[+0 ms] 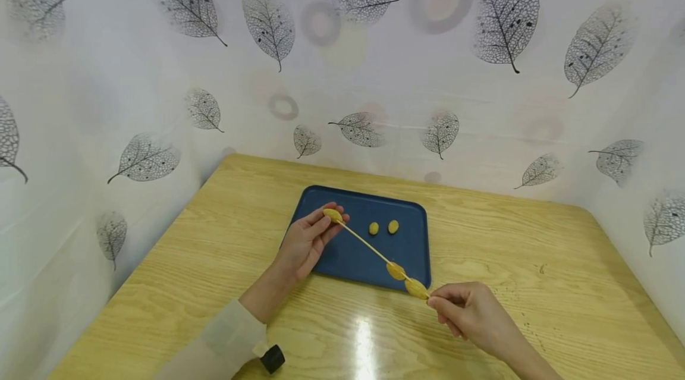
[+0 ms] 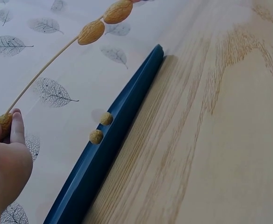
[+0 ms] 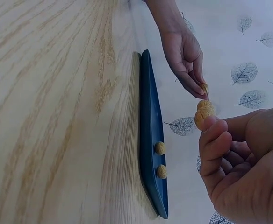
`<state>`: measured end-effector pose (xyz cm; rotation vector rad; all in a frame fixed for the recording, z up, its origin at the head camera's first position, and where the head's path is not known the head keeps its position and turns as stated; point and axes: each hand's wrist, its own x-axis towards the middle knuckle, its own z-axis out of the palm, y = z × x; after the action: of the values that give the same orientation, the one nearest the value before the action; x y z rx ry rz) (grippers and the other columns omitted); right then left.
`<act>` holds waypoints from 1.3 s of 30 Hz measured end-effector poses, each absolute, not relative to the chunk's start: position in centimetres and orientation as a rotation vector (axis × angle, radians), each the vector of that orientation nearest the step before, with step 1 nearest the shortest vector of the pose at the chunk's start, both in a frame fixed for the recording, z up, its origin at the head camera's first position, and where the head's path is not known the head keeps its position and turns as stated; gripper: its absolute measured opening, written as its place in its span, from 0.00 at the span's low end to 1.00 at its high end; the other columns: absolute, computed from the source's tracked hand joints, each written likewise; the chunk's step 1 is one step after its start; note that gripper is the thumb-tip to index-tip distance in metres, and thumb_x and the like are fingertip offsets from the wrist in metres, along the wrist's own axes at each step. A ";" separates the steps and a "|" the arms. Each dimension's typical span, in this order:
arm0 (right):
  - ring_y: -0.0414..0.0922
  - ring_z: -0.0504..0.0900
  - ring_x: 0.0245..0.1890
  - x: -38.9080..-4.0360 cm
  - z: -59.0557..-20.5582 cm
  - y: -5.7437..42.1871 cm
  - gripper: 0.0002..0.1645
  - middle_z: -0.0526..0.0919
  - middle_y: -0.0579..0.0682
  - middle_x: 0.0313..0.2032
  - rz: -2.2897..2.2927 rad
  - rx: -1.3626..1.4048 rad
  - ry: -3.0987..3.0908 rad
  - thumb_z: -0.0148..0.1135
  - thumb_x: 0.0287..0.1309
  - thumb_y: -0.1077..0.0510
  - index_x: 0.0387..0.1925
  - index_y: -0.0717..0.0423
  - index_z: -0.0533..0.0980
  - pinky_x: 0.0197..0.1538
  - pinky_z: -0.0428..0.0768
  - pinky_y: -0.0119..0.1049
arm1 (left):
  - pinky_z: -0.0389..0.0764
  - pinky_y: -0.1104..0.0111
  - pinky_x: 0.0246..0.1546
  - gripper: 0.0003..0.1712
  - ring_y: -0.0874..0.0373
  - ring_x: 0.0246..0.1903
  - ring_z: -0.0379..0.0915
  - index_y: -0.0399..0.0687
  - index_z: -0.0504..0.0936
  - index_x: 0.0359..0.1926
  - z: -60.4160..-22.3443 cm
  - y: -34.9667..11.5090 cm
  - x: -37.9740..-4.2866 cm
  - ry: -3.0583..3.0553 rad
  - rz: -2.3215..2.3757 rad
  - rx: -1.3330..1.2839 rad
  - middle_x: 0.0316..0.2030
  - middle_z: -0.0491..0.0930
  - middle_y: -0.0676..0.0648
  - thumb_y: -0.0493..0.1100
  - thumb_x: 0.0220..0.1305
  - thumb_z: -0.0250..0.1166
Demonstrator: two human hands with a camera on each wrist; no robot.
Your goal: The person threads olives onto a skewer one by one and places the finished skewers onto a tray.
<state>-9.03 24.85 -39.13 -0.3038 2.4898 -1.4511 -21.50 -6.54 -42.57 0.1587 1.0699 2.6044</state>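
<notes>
A thin wooden skewer (image 1: 369,245) slants across the front of the blue tray, held up between both hands. Two wrinkled yellow fruits, oval like dried dates, are threaded side by side near its right end: an inner fruit (image 1: 396,271) and an outer fruit (image 1: 416,289). My right hand (image 1: 471,314) pinches the skewer's tip just beyond the outer one. At the other end, my left hand (image 1: 305,244) pinches a third wrinkled yellow fruit (image 2: 4,122) between thumb and fingers, with the skewer's end meeting it. Whether the point has pierced this fruit I cannot tell.
Two more yellow fruits, a left one (image 1: 373,228) and a right one (image 1: 393,226), lie apart on the blue tray (image 1: 342,264). The tray has a low raised rim and lies on a wooden table (image 1: 508,237). A leaf-patterned white curtain (image 1: 385,82) surrounds the table's far sides.
</notes>
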 end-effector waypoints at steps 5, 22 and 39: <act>0.37 0.69 0.11 -9.0 -39.1 24.8 0.15 0.76 0.46 0.16 -1.437 -0.300 2.497 0.64 0.72 0.55 0.34 0.63 0.85 0.12 0.71 0.32 | 0.74 0.63 0.67 0.22 0.50 0.59 0.80 0.28 0.64 0.72 -42.7 -6.6 -21.5 1.057 2.614 0.170 0.62 0.74 0.36 0.28 0.82 0.44; 0.36 0.69 0.12 -9.1 -39.0 24.6 0.14 0.76 0.46 0.16 -1.455 -0.291 2.497 0.64 0.72 0.56 0.36 0.64 0.85 0.13 0.70 0.31 | 0.75 0.63 0.67 0.20 0.51 0.56 0.81 0.26 0.66 0.68 -42.5 -6.7 -21.5 1.000 2.668 0.167 0.55 0.80 0.41 0.28 0.81 0.46; 0.37 0.71 0.12 -9.0 -38.9 24.5 0.14 0.77 0.48 0.17 -1.450 -0.250 2.497 0.64 0.72 0.56 0.36 0.65 0.85 0.13 0.73 0.32 | 0.75 0.64 0.67 0.22 0.50 0.56 0.82 0.23 0.63 0.70 -42.3 -5.4 -21.1 1.019 2.704 0.109 0.56 0.79 0.38 0.29 0.81 0.47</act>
<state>-9.00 24.49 -38.89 -0.2502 2.4968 -1.4504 -21.11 -5.36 -42.33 0.1094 1.0190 2.7045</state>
